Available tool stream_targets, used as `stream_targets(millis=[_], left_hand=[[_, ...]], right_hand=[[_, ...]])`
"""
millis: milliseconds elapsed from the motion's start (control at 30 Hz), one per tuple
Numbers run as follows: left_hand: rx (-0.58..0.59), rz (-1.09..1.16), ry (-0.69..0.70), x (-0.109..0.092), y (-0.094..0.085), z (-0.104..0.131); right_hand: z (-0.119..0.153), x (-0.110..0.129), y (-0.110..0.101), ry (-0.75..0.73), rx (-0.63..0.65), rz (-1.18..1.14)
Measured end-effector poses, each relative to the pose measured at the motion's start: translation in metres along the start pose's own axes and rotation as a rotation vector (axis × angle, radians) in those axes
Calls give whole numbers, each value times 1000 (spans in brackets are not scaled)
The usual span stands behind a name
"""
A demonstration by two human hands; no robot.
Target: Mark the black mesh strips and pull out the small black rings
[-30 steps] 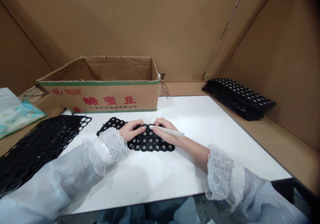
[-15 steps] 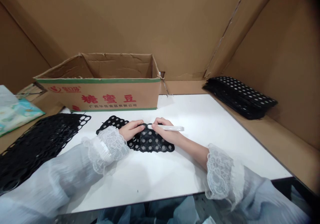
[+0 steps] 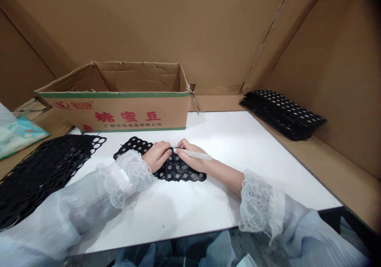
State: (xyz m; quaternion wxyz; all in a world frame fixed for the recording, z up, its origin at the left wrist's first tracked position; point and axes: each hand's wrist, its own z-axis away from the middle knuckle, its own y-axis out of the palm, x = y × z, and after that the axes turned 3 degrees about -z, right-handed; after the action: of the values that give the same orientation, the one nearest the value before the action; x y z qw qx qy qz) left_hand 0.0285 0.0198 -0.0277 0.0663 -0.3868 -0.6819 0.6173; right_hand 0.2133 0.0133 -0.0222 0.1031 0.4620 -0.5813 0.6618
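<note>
Resting left hand (image 3: 156,156) on black dotted sheet (image 3: 177,168), on white worktop (image 3: 184,211) before open carton (image 3: 143,114); cannot tell whether pinching it. Pinching white pen (image 3: 199,155) in right hand (image 3: 190,157), with tip near sheet's far edge. Noting black mesh pile (image 3: 44,171) at left, dotted stack (image 3: 282,116) at far right

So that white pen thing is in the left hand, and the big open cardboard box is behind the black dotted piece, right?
Not quite: the head view shows the white pen-like tool in the right hand, not the left hand. The open cardboard box is behind the black dotted piece.
</note>
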Motion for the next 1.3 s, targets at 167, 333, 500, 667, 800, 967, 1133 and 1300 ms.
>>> stream_targets(millis=[167, 333, 500, 667, 800, 967, 1133, 1300], left_hand=[[-60, -90, 25, -4, 5, 1], [-110, -148, 24, -4, 5, 2], [-128, -8, -53, -1, -1, -2], [-45, 157, -129, 5, -2, -5], [-10, 247, -122, 14, -1, -5], [39, 173, -47, 15, -6, -6], [83, 166, 17, 13, -10, -8], [97, 217, -27, 15, -9, -8]], right_hand=[[-1, 2, 5, -31, -3, 381], [-8, 7, 11, -9, -70, 562], [-16, 4, -3, 36, -101, 327], [-14, -9, -17, 44, 22, -225], [-10, -9, -19, -14, 14, -307], [-8, -3, -20, -135, 25, -81], [-6, -1, -17, -133, -27, -62], [-6, -1, -14, -143, -63, 6]])
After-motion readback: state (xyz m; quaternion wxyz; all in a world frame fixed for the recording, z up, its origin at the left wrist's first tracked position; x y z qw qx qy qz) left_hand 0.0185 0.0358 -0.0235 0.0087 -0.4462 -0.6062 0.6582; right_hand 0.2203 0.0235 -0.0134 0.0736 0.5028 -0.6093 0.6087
